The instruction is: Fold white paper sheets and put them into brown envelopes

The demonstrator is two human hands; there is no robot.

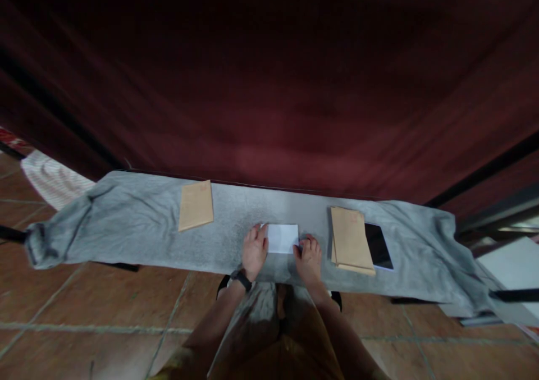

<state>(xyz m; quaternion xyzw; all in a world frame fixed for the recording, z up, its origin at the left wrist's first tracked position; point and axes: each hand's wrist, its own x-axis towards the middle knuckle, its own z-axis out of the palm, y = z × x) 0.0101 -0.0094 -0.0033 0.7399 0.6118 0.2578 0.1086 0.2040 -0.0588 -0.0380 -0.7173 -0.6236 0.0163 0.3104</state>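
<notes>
A small white folded sheet of paper [283, 238] lies on the grey cloth [138, 228] that covers a narrow table. My left hand [255, 250] rests on the paper's left edge with the fingers laid flat and slightly spread. My right hand [309, 258] presses fingertips on the paper's lower right corner, fingers stretched. Neither hand lifts anything. A dark watch [241, 279] sits on my left wrist.
One brown envelope [196, 205] lies at the left. A stack of brown envelopes [351, 239] lies at the right, over a dark tablet [378, 246]. A deep red curtain [269, 88] hangs behind the table. Terracotta floor tiles [84, 312] lie below.
</notes>
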